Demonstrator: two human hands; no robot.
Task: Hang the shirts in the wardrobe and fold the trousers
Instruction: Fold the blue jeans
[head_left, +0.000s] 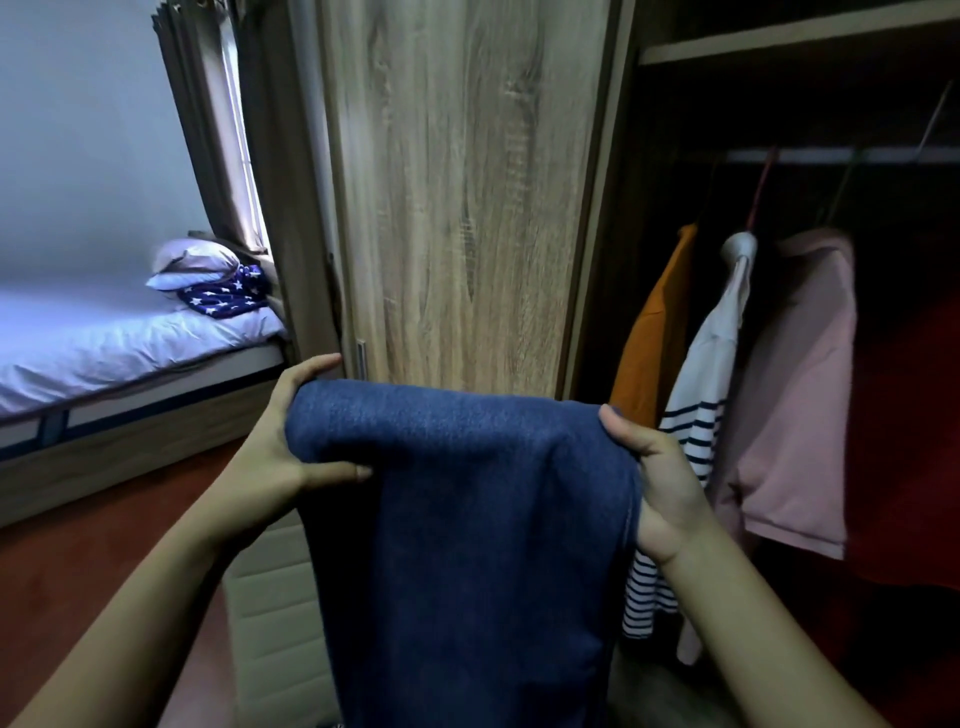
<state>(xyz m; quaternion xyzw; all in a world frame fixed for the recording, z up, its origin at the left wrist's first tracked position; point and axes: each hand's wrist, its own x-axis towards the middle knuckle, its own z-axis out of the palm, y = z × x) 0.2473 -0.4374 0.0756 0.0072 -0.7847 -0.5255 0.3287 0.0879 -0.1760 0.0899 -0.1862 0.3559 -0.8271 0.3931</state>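
Bed (130, 343) with pale sheet, pillow (195, 257) and starred blue cloth (228, 296) lying on it

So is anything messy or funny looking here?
Nothing much. The jeans hang neatly from both hands, left hand and right hand. Three shirts hang in the wardrobe. Only the starry blanket on the bed looks bunched up.

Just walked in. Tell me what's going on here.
A person stands at an open wardrobe, holding blue trousers up in front of them. The left hand and right hand each grip one side of the top fold, and the rest hangs down. Inside the wardrobe an orange shirt, a striped shirt and a pink shirt hang on the rail. A bed stands to the left.
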